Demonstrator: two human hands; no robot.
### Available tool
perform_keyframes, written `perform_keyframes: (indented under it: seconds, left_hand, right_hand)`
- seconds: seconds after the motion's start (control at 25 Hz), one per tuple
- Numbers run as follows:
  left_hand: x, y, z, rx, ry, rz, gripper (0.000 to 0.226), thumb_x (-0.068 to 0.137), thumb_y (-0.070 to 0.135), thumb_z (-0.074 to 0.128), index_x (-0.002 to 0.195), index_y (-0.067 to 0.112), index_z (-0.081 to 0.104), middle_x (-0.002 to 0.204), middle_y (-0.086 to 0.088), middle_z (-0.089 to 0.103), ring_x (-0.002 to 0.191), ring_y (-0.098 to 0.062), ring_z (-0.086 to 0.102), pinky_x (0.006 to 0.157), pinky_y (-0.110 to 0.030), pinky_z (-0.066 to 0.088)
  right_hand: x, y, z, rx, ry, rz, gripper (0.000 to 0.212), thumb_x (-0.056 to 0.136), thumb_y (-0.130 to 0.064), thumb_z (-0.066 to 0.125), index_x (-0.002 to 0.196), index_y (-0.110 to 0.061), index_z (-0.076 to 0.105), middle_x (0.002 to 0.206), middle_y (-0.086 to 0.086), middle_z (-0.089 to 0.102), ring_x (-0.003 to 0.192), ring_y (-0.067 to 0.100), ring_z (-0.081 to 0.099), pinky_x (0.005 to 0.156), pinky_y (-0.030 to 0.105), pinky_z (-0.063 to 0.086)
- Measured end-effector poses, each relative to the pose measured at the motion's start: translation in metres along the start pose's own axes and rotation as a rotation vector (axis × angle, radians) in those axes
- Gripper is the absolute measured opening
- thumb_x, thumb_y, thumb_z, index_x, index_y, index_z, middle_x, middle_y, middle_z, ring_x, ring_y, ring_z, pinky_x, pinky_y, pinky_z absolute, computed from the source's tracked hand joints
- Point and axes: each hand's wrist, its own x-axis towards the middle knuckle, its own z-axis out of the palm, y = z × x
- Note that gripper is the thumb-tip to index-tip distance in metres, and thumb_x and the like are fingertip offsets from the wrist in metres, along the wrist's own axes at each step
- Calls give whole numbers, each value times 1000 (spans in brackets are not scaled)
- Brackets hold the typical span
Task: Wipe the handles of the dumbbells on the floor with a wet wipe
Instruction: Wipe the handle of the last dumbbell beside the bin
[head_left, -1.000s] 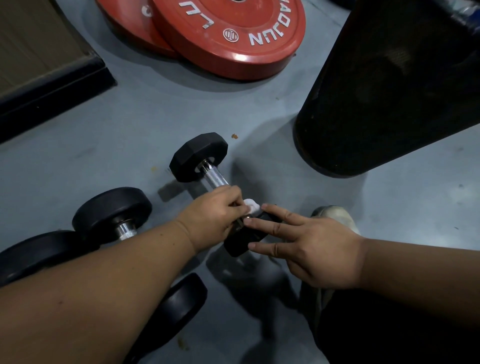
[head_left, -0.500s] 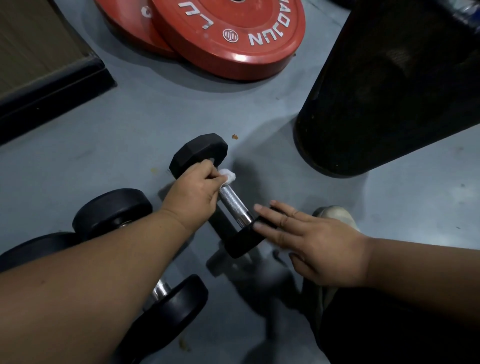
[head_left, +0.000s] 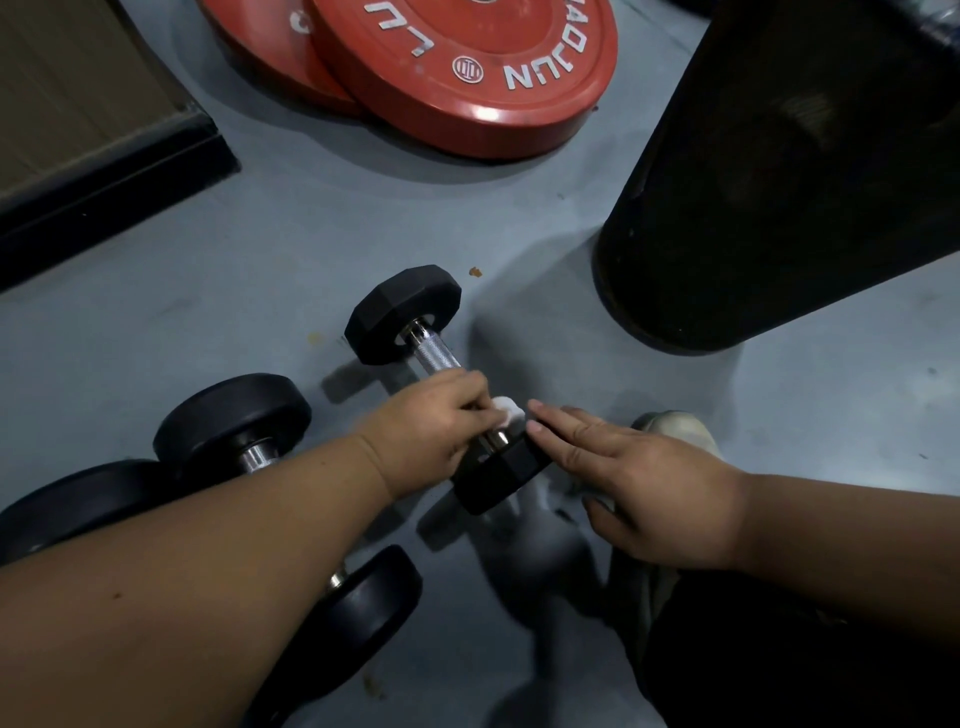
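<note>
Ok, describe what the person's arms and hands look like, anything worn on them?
Both forearms are bare up to the frame edge: no sleeves, gloves, watch or rings can be seen on the left hand or the right hand. The fingernails are short and unpainted. Dark trousers show under the right arm.

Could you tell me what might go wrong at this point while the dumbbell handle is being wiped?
1. The right hand only lays straight fingers on the near head of the hex dumbbell, so a firm stroke might shift or roll it.
2. The left hand pinches a small bunched wet wipe, which may miss the handle's underside.
3. The round-headed dumbbells lie under the left forearm; it could nudge them, and round heads roll easily.
</note>
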Motion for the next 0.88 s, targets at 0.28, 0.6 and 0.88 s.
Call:
perform_keyframes:
  seconds: [0.28,0.6,0.88]
  left_hand:
    - [-2,-29,-23,30,100,-236,36,87,8,47,109,12,75,89,-7,63,84,-26,61,89,-39,53]
    - [5,-17,-23,82,93,-270,38,94,19,41,106,10,76,85,-5,61,80,-23,59,80,-36,56]
    - [3,4,-15,-11,-62,-14,23,83,2,59,97,9,76,82,-7,60,72,-23,56,71,-29,50]
  right_hand:
    - [-1,-3,-1,-63,-24,-3,82,81,-21,53,159,-16,29,167,4,23,144,29,41,114,29,31]
    - [-1,-4,-4,-24,-47,-5,80,84,-35,42,160,-21,24,168,0,17,147,28,36,112,31,37]
    - [1,-5,0,-67,-55,-46,78,84,-28,52,159,-19,28,168,2,18,148,30,35,114,29,35]
